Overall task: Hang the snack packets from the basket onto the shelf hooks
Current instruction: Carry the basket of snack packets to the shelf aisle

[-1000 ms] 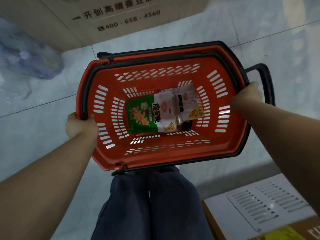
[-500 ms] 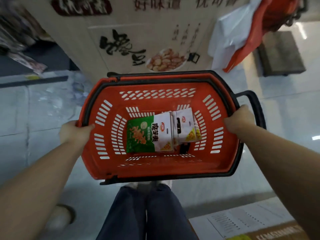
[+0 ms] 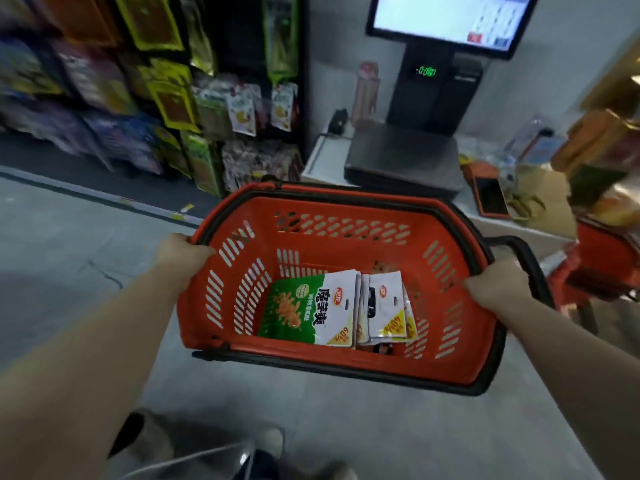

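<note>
The shelf at far left is smeared by blur, its hanging packets unreadable. The top snack packet covers those beneath it. The monitor is cut off by the top edge.

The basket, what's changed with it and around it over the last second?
The view has swung up from bare floor and cardboard boxes to a rack of hanging snack packets and a checkout scale; the basket has been carried toward them. Unchanged: the left hand and right hand still grip its side rims, and the green and white packets still lie inside.
</note>
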The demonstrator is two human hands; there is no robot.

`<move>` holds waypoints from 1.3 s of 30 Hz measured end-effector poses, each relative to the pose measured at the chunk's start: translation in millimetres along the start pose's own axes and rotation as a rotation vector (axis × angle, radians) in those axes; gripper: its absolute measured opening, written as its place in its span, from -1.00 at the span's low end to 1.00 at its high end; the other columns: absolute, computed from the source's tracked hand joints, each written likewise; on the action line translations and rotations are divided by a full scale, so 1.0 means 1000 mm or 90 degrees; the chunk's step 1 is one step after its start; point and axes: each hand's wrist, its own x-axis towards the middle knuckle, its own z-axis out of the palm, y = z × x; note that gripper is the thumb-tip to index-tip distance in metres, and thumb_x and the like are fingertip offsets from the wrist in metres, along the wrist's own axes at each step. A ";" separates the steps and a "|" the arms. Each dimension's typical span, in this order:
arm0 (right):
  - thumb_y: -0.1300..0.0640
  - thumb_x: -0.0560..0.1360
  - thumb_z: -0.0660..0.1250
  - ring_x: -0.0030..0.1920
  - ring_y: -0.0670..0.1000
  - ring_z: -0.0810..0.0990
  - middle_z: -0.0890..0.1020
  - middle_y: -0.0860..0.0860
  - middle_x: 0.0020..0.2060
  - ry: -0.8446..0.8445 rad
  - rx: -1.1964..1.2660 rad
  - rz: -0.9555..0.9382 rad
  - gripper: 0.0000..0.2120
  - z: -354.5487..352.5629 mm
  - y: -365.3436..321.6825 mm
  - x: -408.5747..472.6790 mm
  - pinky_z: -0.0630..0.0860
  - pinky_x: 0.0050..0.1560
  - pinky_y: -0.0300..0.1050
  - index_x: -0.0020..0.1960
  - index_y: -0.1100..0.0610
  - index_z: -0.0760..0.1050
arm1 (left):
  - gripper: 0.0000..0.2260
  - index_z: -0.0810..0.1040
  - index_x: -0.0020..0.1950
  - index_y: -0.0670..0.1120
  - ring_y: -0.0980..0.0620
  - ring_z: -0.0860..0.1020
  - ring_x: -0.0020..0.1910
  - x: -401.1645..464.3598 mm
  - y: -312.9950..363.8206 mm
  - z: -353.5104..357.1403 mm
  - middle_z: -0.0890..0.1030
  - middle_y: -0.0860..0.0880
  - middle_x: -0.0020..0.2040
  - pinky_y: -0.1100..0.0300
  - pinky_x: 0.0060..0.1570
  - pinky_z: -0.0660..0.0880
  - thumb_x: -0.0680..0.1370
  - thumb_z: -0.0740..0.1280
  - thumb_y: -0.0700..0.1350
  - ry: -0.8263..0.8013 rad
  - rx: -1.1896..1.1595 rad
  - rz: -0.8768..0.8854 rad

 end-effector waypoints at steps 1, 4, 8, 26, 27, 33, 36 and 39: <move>0.06 0.32 0.48 -0.12 0.25 0.60 0.61 0.26 -0.16 -0.006 -0.010 -0.035 -0.53 -0.001 -0.016 0.003 0.48 -0.19 -0.07 0.07 0.37 0.53 | -0.76 0.59 -0.14 -0.24 -0.20 0.62 -0.27 -0.002 0.005 -0.017 0.64 -0.24 -0.19 -0.09 -0.11 0.61 0.27 0.49 -0.17 0.016 -0.004 -0.003; 0.07 0.33 0.45 -0.17 0.24 0.60 0.59 0.22 -0.22 -0.024 -0.032 -0.111 -0.67 0.002 -0.072 0.004 0.51 -0.20 -0.06 -0.05 0.31 0.58 | -0.83 0.58 -0.12 -0.23 -0.17 0.58 -0.27 0.002 0.008 -0.062 0.59 -0.23 -0.21 -0.02 -0.12 0.58 0.35 0.48 -0.24 0.075 -0.021 -0.018; 0.07 0.34 0.45 -0.13 0.24 0.61 0.61 0.25 -0.17 -0.052 -0.055 -0.189 -0.68 0.021 -0.161 0.006 0.48 -0.21 -0.06 -0.14 0.34 0.52 | -0.79 0.60 -0.14 -0.29 -0.18 0.59 -0.25 0.030 -0.007 -0.125 0.61 -0.26 -0.20 0.00 -0.14 0.56 0.31 0.51 -0.23 0.149 -0.025 -0.074; 0.02 0.26 0.54 0.04 0.21 0.61 0.63 0.22 0.04 -0.168 -0.080 -0.553 -0.49 0.155 -0.644 -0.046 0.48 -0.12 -0.09 0.10 0.26 0.54 | -0.78 0.57 -0.19 -0.28 -0.19 0.62 -0.31 0.181 -0.083 -0.376 0.62 -0.23 -0.30 -0.02 -0.14 0.62 0.30 0.49 -0.18 0.449 -0.222 -0.310; 0.00 0.29 0.55 0.05 0.22 0.61 0.62 0.23 0.02 -0.183 -0.074 -0.567 -0.49 0.163 -0.670 -0.050 0.44 -0.14 -0.11 0.09 0.29 0.53 | -0.78 0.57 -0.19 -0.28 -0.21 0.63 -0.32 0.190 -0.084 -0.386 0.63 -0.24 -0.29 -0.06 -0.13 0.63 0.28 0.50 -0.18 0.468 -0.234 -0.324; 0.05 0.31 0.53 -0.01 0.22 0.63 0.65 0.26 -0.04 -0.226 -0.064 -0.671 -0.60 0.234 -0.824 -0.062 0.40 -0.19 -0.15 -0.04 0.34 0.59 | -0.80 0.50 -0.24 -0.27 -0.19 0.60 -0.38 0.266 -0.087 -0.436 0.59 -0.24 -0.35 0.05 -0.33 0.54 0.34 0.50 -0.24 0.567 -0.273 -0.390; 0.05 0.29 0.54 0.05 0.21 0.62 0.65 0.23 0.04 -0.262 -0.063 -0.737 -0.52 0.262 -0.901 -0.074 0.47 -0.08 -0.11 0.11 0.29 0.56 | -0.79 0.52 -0.28 -0.28 -0.20 0.62 -0.36 0.304 -0.091 -0.455 0.61 -0.25 -0.36 0.05 -0.28 0.59 0.31 0.52 -0.23 0.624 -0.276 -0.434; 0.03 0.29 0.54 0.10 0.23 0.60 0.62 0.24 0.10 -0.291 -0.075 -0.769 -0.41 0.290 -0.973 -0.087 0.51 0.01 -0.05 0.21 0.30 0.50 | -0.78 0.57 -0.19 -0.30 -0.21 0.62 -0.33 0.342 -0.094 -0.476 0.62 -0.26 -0.30 0.01 -0.25 0.60 0.31 0.53 -0.21 0.649 -0.300 -0.465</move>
